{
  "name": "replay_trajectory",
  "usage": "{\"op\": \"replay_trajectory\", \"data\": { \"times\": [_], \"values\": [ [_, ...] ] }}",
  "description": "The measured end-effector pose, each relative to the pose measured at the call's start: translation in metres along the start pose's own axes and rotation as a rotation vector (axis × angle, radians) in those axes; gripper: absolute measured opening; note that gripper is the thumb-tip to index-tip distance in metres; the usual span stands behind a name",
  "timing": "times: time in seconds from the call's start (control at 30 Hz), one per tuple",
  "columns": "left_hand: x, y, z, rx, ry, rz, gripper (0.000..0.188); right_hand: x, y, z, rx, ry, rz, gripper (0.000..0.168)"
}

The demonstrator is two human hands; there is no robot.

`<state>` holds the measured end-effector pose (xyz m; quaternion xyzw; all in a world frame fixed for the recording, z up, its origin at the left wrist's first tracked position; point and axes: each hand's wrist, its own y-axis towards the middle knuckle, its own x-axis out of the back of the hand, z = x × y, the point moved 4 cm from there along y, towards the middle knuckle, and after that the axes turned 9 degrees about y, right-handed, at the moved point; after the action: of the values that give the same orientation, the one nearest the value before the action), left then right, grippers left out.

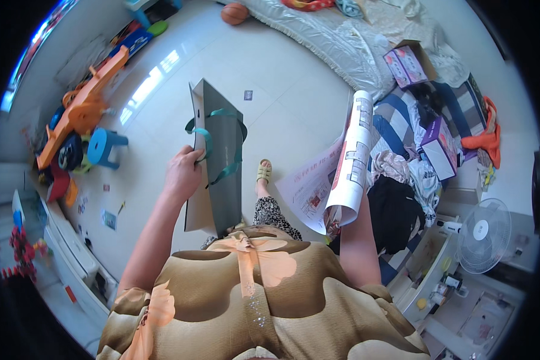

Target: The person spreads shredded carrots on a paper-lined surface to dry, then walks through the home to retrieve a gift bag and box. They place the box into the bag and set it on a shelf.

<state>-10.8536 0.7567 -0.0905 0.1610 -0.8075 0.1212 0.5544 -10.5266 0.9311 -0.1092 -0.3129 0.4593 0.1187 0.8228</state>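
My left hand (184,172) grips the edge of a grey paper gift bag (224,166) with pale side panels. Its green ribbon handles (227,168) hang loosely across the front. On the other side, a loose roll of printed paper sheets (352,157) stands out in front of my right forearm (360,252). The roll hides my right hand, but the sheets are held up off the floor at the end of that arm. A pinkish printed sheet (308,189) fans out from the roll to the left. Below, one foot in a light green sandal (264,171) steps on the tiles.
Left stand an orange plastic seesaw (87,110) and a blue stool (105,147). A basketball (235,14) lies beside the bed (315,40). Clothes (396,216) and purple-white boxes (440,147) are heaped right, near a white fan (482,234). Small cards (248,95) lie on the floor.
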Motion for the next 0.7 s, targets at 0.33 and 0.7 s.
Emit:
{"op": "replay_trajectory", "data": {
  "times": [0.33, 0.7],
  "values": [
    [0.002, 0.167, -0.017, 0.040, 0.065, 0.008, 0.013, 0.014, 0.150, 0.050, -0.071, 0.074, -0.274, 0.038],
    [-0.036, 0.345, -0.062, 0.000, -0.069, 0.097, 0.009, 0.013, 0.277, 0.127, 0.086, 0.151, -0.235, 0.042]
  ]
}}
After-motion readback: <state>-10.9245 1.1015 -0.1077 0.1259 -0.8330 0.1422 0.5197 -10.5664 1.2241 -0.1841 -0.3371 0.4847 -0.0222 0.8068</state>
